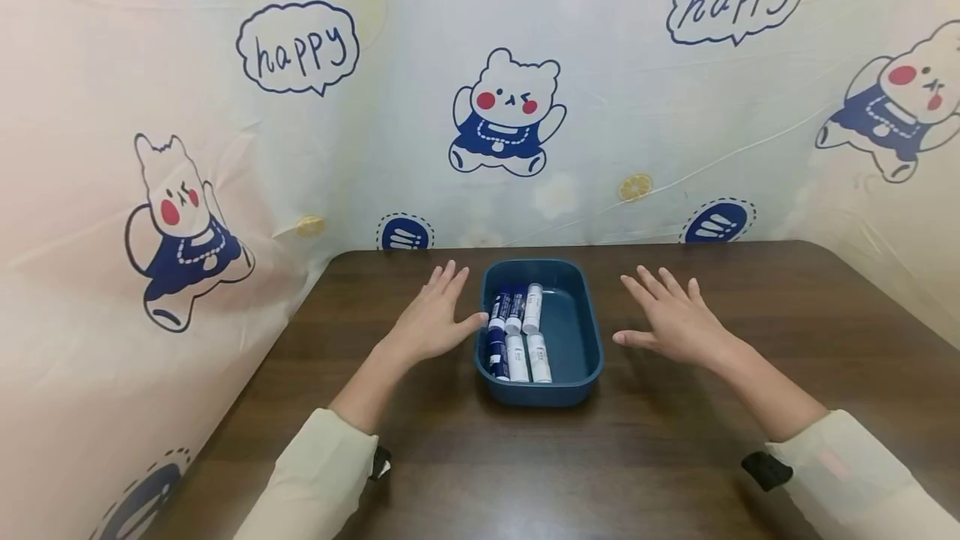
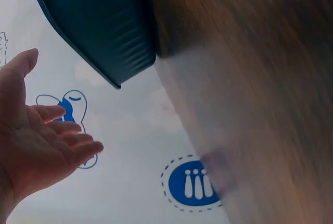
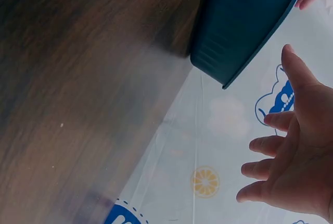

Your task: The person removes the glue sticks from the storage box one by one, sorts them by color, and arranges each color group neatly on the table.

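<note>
A dark blue plastic bin (image 1: 542, 395) stands on the table, holding several small capped tubes that look like glue sticks. They lie in two rows along its left side, some white (image 1: 533, 308) and some dark blue (image 1: 498, 354); the bin's right part shows bare bottom. My left hand (image 1: 429, 319) hovers beside the bin's left wall, fingers spread, the thumb close to the rim. On the other side my right hand (image 1: 678, 319) is held apart from the bin, fingers also spread. Both wrist views show empty palms, the left (image 2: 39, 135) and the right (image 3: 302, 151), near the bin's outer wall.
The brown wooden table (image 1: 525, 473) has rounded far corners. Behind it and along the sides hangs a pale printed cloth (image 1: 600, 123) with cartoon bears and the word "happy". Dark bands (image 1: 767, 470) show at both sleeve cuffs.
</note>
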Motion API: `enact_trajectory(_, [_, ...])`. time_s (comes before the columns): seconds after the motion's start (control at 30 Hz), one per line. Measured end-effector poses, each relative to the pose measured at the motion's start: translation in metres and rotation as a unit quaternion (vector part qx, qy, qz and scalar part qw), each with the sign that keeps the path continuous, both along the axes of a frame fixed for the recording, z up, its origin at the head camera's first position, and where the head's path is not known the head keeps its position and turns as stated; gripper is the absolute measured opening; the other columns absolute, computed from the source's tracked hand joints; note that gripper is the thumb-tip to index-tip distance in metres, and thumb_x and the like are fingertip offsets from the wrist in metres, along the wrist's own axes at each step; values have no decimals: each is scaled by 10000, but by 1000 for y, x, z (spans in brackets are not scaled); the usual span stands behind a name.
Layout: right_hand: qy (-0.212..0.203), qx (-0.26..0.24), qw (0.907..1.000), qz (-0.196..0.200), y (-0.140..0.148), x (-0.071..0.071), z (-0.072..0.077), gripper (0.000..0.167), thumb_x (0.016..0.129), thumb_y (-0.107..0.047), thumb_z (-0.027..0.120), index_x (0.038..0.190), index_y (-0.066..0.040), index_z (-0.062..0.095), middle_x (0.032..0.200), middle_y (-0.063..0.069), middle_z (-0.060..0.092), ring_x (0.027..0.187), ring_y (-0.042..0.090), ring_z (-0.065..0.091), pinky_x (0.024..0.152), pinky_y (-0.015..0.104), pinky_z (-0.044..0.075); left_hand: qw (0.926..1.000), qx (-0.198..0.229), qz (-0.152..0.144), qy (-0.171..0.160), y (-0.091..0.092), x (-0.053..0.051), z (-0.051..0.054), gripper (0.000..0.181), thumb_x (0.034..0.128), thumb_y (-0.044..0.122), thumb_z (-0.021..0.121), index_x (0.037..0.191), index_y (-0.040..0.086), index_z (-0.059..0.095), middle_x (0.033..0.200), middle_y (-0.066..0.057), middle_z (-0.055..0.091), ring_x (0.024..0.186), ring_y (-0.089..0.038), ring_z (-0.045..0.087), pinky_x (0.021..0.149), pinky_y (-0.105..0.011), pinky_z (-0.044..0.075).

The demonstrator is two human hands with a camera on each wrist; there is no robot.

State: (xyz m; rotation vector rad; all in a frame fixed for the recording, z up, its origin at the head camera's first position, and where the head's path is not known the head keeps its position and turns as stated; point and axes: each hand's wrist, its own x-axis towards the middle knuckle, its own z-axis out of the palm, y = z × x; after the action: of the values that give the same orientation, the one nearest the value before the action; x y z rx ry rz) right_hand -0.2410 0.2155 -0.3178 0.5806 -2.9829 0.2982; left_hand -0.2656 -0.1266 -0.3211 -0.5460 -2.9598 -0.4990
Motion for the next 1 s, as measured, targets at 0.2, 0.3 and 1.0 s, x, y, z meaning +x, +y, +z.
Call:
enact_trajectory(0.2, [-23, -90, 10000, 35, -1, 1, -3, 882, 814, -557, 591, 1447, -40, 258, 1469, 261, 176, 1328, 471, 85, 984, 694, 43, 9850, 1554, 198, -724, 10, -7, -5, 730, 873, 313, 621, 1455, 68, 254, 1489, -138, 230, 1344, -297, 240, 1036, -518, 274])
enact_trajectory(0.3, [-19, -79, 10000, 41, -1, 1, -4, 886, 814, -568, 581, 1448, -41, 256, 1469, 261, 174, 1328, 472, 88, 984, 694, 48, 9723, 2176, 416, -749, 15, -12, -8, 668, 851, 185, 656, 1419, 45, 332, 1408, -168, 361, 1251, -308, 389, 958, -480, 397])
enact_trajectory(1.0, [176, -1386, 9900, -200, -25, -6, -7, 615, 870, -319, 637, 1314, 63, 452, 1304, 262, 460, 1169, 411, 457, 917, 548, 398, 9515, 2641, 747, -1392, 23, -14, -20, 380, 851, 31, 624, 1212, -64, 553, 1006, -150, 595, 809, -220, 611, 726, -326, 541])
